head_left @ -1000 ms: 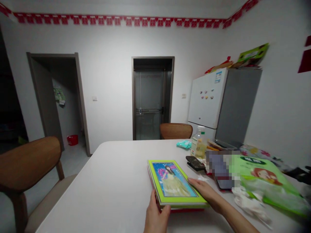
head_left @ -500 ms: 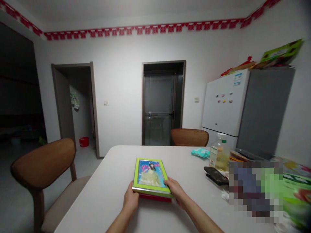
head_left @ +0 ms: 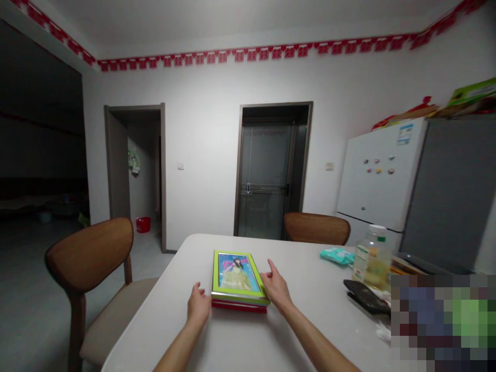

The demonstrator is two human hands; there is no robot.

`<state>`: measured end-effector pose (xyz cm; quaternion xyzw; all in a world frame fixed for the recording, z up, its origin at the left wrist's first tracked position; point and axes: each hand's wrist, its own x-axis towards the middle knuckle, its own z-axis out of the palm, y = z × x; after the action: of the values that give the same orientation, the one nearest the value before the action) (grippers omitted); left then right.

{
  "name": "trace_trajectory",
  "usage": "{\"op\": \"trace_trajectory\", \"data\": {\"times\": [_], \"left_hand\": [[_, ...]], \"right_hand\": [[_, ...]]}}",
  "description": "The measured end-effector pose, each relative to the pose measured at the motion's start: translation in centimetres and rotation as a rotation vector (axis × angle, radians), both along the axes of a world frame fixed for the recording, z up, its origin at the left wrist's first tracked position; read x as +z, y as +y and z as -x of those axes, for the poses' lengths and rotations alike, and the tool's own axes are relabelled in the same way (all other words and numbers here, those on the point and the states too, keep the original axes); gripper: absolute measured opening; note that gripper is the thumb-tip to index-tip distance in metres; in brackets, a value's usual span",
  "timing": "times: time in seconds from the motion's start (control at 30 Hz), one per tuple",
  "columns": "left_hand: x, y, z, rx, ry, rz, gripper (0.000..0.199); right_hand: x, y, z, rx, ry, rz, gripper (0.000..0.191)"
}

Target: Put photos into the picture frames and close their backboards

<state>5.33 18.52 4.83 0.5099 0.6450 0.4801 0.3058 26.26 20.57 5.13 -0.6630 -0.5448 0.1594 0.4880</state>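
Observation:
A flat lime-green-bordered picture frame or box [head_left: 236,274] lies on the white table, its top showing a figure in a pale yellow dress on blue. Under it is a red flat item [head_left: 238,307], mostly covered. My left hand [head_left: 199,306] is at the stack's front left corner, its thumb raised and its fingers loose; it looks empty. On the other side, my right hand [head_left: 276,285] stands at the right edge with a finger stretched upward and the others partly bent, not gripping. Whether either hand still touches the stack's edges is hard to tell.
The white table [head_left: 155,320] carries a teal packet [head_left: 337,255], a clear plastic bottle [head_left: 372,258] of yellowish contents and a black wallet-like item [head_left: 366,298] on the right. Wooden chairs stand left [head_left: 96,253] and behind [head_left: 316,228]. A blurred-out patch hides the right corner.
Both hands have loosened from the green-bordered piece and moved slightly outward. It now rests squarer on the red item. The view has turned a little left.

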Motion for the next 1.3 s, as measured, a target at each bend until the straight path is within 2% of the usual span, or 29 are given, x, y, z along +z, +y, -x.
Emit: {"op": "trace_trajectory", "data": {"times": [0.03,0.13,0.17,0.2,0.27,0.37,0.47,0.57,0.63,0.7,0.73,0.8,0.87,0.97,1.03,1.1,1.17,1.27,1.3], "left_hand": [[1.1,-0.4,0.0,-0.004,-0.038,-0.04,0.047],[5.7,-2.7,-1.1,-0.102,-0.156,-0.196,0.055],[7.3,-3.8,-1.7,-0.167,-0.214,-0.266,0.06],[8.9,-4.9,-2.2,-0.323,-0.393,-0.406,0.066],[11.4,-7.1,-2.9,-0.587,-0.633,-0.539,0.075],[12.9,-9.5,-2.9,-0.712,-0.731,-0.536,0.082],[12.7,-10.7,-2.1,-0.728,-0.733,-0.514,0.085],[12.3,-11.0,-1.6,-0.703,-0.744,-0.499,0.085],[12.1,-10.7,-1.4,-0.629,-0.768,-0.426,0.076],[12.0,-10.2,-1.2,-0.555,-0.794,-0.323,0.051],[11.9,-9.9,-1.1,-0.537,-0.8,-0.271,0.047],[11.8,-9.3,-1.0,-0.548,-0.79,-0.183,0.059],[11.9,-9.1,-1.0,-0.577,-0.766,-0.101,0.065],[12.3,-9.1,-1.3,-0.606,-0.734,-0.026,0.067],[12.5,-9.0,-1.4,-0.601,-0.721,0.003,0.067],[12.3,-8.7,-1.5,-0.58,-0.711,0.033,0.067],[11.4,-8.2,-1.3,-0.547,-0.703,0.066,0.067],[8.3,-7.3,-0.8,-0.456,-0.701,0.117,0.066],[6.9,-7.1,-0.7,-0.418,-0.702,0.138,0.064]], "right_hand": [[1.1,-0.8,0.9,0.045,0.032,-0.077,0.061],[5.6,-4.4,4.7,0.404,0.273,-0.388,0.069],[7.1,-5.8,6.1,0.509,0.377,-0.463,0.07],[8.5,-7.2,7.2,0.599,0.467,-0.516,0.071],[10.5,-9.4,8.8,0.719,0.596,-0.578,0.073],[11.7,-11.6,9.7,0.783,0.702,-0.528,0.075],[11.6,-12.8,9.9,0.793,0.728,-0.471,0.076],[11.4,-13.2,10.3,0.786,0.78,-0.481,0.074],[11.1,-13.0,10.5,0.757,0.866,-0.452,0.058],[10.7,-12.3,10.5,0.679,0.962,-0.34,0.03],[10.5,-11.9,10.4,0.636,0.989,-0.263,0.027],[10.5,-11.2,10.1,0.587,0.996,-0.123,0.044],[10.8,-11.0,9.9,0.619,0.969,-0.041,0.055],[11.8,-11.3,10.1,0.691,0.915,0.009,0.059],[12.3,-11.3,10.4,0.684,0.854,0.029,0.059],[12.0,-10.9,10.6,0.644,0.75,0.041,0.058],[10.7,-9.8,10.6,0.563,0.507,0.028,0.056],[7.4,-7.5,9.8,0.346,-0.134,-0.012,0.048],[6.2,-6.8,9.3,0.302,-0.242,-0.012,0.04]]}}
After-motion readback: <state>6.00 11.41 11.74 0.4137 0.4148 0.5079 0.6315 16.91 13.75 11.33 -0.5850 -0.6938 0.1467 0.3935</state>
